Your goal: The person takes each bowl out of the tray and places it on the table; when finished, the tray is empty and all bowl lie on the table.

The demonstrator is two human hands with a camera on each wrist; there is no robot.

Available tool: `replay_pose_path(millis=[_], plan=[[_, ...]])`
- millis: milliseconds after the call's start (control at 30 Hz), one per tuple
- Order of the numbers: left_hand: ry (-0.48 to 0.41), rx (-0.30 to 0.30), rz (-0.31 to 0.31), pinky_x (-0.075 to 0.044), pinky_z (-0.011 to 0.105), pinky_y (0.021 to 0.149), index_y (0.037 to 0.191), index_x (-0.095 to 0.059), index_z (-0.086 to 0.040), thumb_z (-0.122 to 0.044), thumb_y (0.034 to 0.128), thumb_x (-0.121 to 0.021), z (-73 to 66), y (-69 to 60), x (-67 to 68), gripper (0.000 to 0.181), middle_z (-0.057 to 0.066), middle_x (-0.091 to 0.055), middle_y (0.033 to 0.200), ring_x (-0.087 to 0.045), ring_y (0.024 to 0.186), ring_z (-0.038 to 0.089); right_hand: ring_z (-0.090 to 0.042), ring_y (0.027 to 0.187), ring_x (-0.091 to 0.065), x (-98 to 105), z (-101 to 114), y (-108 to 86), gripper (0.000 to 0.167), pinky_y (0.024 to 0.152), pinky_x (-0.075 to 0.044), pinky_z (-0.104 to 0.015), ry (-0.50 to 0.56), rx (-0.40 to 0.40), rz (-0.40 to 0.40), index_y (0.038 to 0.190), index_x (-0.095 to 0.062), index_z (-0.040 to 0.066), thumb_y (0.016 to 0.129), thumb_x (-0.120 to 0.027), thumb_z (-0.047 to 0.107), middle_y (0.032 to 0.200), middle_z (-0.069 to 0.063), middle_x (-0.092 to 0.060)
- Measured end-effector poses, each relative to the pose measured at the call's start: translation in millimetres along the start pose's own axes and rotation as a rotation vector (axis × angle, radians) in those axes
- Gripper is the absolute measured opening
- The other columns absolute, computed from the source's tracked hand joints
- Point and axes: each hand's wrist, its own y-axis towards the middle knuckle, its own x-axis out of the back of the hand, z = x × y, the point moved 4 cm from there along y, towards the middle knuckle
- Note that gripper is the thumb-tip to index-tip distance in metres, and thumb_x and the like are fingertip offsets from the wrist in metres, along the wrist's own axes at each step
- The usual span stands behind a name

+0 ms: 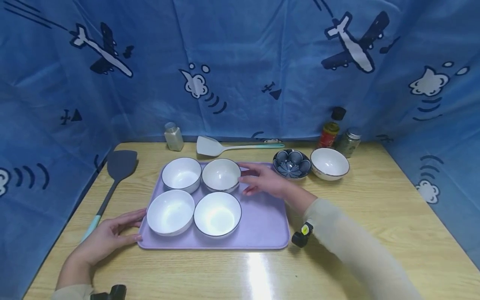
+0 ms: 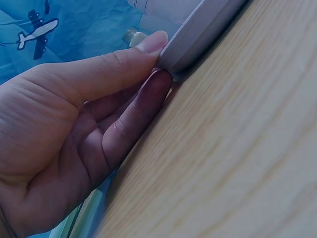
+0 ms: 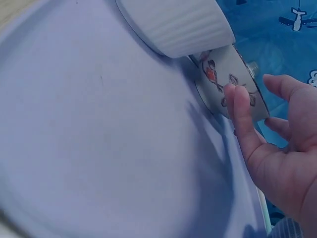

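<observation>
Four white bowls stand in two rows on a purple tray [image 1: 262, 221]. My left hand [image 1: 106, 237] pinches the tray's left edge; in the left wrist view the thumb of this hand [image 2: 74, 119] lies on the grey-looking rim [image 2: 193, 39], with a finger below it. At the back, my right hand [image 1: 264, 181] touches the right side of a bowl [image 1: 221, 175] with extended fingers. The right wrist view shows that hand [image 3: 282, 144] beside the bowl's flower-patterned outside [image 3: 228, 84], its fingers spread. A ribbed white bowl [image 3: 178, 25] is next to it.
Right of the tray's back corner stand a dark patterned bowl [image 1: 291, 164] and a white bowl [image 1: 330, 163], with a sauce bottle [image 1: 330, 131] and a jar [image 1: 348, 142] behind. A white spatula [image 1: 211, 146] and shaker [image 1: 173, 136] lie behind the tray, a dark spatula [image 1: 121, 164] left.
</observation>
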Motion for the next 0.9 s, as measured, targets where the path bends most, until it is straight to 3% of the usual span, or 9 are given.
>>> replay_pose_path(millis=[300, 533, 900], plan=[[0.050, 0.065, 0.005, -0.030, -0.003, 0.095, 0.145, -0.053, -0.027, -0.046, 0.0842, -0.076, -1.2, 1.3, 0.1, 0.068, 0.000, -0.053, 0.149, -0.042, 0.119, -0.022, -0.023, 0.078, -0.073, -9, -8, 8.5, 0.068, 0.079, -0.062, -0.040, 0.060, -0.003, -0.023, 0.159, -0.027, 0.018, 0.099, -0.060, 0.011, 0.146, -0.028, -0.047], [0.018, 0.016, -0.003, -0.032, 0.000, 0.097, 0.144, -0.055, -0.020, -0.039, 0.0848, -0.078, -0.9, -1.1, 0.3, 0.066, 0.004, -0.050, 0.152, -0.055, 0.116, -0.011, -0.025, 0.083, -0.073, -17, -6, 12.5, 0.067, 0.084, -0.061, -0.040, 0.131, -0.020, -0.027, 0.160, -0.022, 0.019, 0.103, -0.055, 0.013, 0.149, -0.029, -0.040], [0.034, 0.047, -0.001, -0.030, -0.002, 0.097, 0.145, -0.054, -0.021, -0.044, 0.0835, -0.078, -1.6, -0.3, 0.8, 0.069, 0.004, -0.049, 0.153, -0.046, 0.119, -0.020, -0.024, 0.075, -0.072, -24, 2, 11.2, 0.069, 0.078, -0.062, -0.035, 0.210, -0.056, -0.105, 0.159, -0.024, 0.014, 0.098, -0.050, -0.003, 0.141, -0.035, -0.042]])
